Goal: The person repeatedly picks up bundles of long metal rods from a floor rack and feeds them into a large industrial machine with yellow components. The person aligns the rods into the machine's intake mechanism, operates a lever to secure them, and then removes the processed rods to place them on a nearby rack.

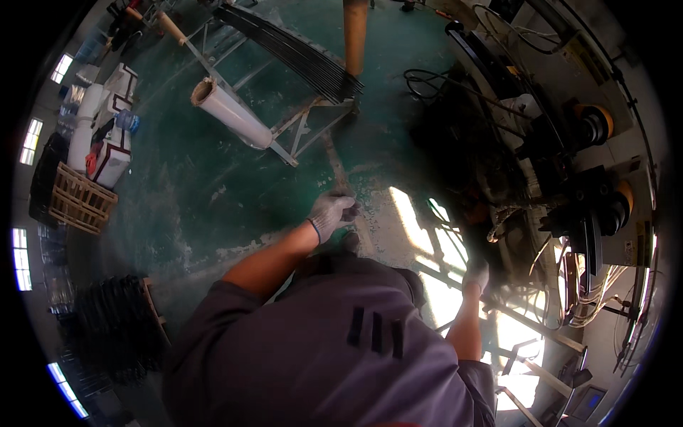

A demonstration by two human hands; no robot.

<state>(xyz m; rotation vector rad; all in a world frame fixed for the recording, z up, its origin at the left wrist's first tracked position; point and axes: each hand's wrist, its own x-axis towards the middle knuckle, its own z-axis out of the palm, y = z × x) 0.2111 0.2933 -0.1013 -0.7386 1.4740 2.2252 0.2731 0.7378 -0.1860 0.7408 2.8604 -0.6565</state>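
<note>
My left hand [330,217], in a pale knitted work glove, is held in front of my body above the worn green floor [242,192]. Its fingers are curled in toward the thumb. Nothing sticks out of them, and the inside of the grip is hidden. Out to my right side hangs my right hand [477,276], gloved too, beside the dark machinery [491,213]. Glare and blur hide its fingers. A metal frame stand [299,135] is ahead, bearing a bundle of long black strips [292,53] and a white-wrapped roll [235,117].
An upright brown tube [354,35] rises beyond the stand. On the left are a wooden crate [82,199], white boxes [112,162] and stacked black material [114,320]. Machines with orange-rimmed round parts [596,124], cables [601,292] and metal bars [541,327] line the right.
</note>
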